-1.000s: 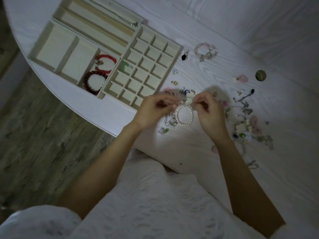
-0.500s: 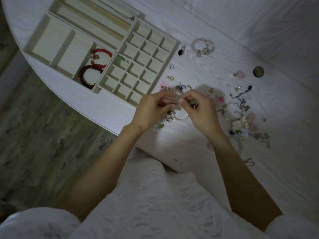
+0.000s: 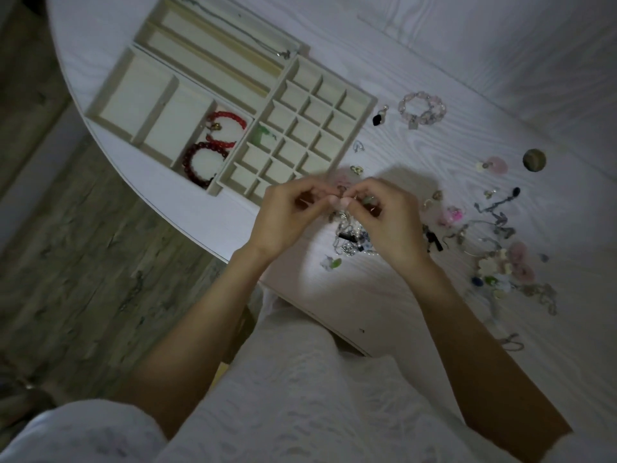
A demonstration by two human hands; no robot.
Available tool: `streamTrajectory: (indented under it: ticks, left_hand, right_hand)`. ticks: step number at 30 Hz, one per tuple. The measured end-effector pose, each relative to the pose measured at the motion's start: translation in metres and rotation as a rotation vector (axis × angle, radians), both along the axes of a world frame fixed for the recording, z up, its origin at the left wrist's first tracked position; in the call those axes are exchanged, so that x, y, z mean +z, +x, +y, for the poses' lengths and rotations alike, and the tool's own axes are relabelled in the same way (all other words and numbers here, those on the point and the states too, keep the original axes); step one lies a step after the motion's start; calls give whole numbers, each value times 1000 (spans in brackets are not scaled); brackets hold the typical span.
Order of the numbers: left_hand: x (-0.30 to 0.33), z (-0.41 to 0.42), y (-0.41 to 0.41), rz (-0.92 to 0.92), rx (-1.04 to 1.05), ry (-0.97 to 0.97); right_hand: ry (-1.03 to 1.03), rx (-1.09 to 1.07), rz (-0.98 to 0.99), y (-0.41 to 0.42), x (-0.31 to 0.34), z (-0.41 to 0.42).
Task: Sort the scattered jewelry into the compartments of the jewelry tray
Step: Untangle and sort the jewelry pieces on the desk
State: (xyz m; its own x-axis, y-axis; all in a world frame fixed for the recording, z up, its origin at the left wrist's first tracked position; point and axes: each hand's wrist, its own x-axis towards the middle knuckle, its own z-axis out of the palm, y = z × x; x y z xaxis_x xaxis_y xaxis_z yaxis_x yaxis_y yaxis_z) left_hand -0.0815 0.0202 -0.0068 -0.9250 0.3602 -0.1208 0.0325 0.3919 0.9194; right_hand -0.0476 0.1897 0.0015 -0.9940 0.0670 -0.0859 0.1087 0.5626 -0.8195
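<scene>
Jewelry in hand: your left hand (image 3: 283,215) and right hand (image 3: 387,222) meet fingertip to fingertip near the table's front edge, both pinching a tangled clump of silver chain and white pearl beads (image 3: 350,237); it hangs down between them, too blurry to pick apart.
Tray: the beige compartmented jewelry tray (image 3: 365,101) sits at the table's far left corner. Its near-left section holds a bright red bead bracelet (image 3: 230,118) and a dark red bead bracelet (image 3: 190,158). One small grid cell has a green piece (image 3: 262,133).
Loose stuff: a pale pink crystal bracelet (image 3: 422,110) lies just right of the tray, a pile of scattered pink and silver bits (image 3: 494,248) toward the right edge.
</scene>
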Motion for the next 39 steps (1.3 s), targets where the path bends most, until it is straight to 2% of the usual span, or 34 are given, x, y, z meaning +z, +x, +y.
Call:
streamTrajectory:
  ticks: [4, 6, 10, 15, 19, 23, 26, 31, 39]
  left_hand:
    - [-5, -33, -42, 108, 86, -107]
    - [-7, -45, -66, 156, 124, -187]
    - [-23, -64, -101, 269, 201, -384]
    - [-27, -70, -115, 290, 177, -605]
    - [-24, -82, -110, 397, 76, -590]
    - [-19, -93, -97, 488, 78, -590]
    - [-17, -92, -88, 476, 55, -575]
    - [-20, -74, -85, 357, 35, -592]
    - [-18, -64, -88, 264, 110, -661]
  right_hand:
    - [-199, -86, -80, -28, 1, -26]
    - [-216, -96, -53, -47, -4, -41]
    - [-124, -88, -24, -81, -20, -73]
    - [-26, -16, -36, -94, -29, -99]
    - [13, -7, 10, -87, -26, -99]
    - [84, 4, 52, -81, -24, -95]
    - [227, 22, 96, -86, -26, -91]
    - [455, 143, 144, -109, -27, -84]
    - [514, 214, 150, -119, -31, -76]
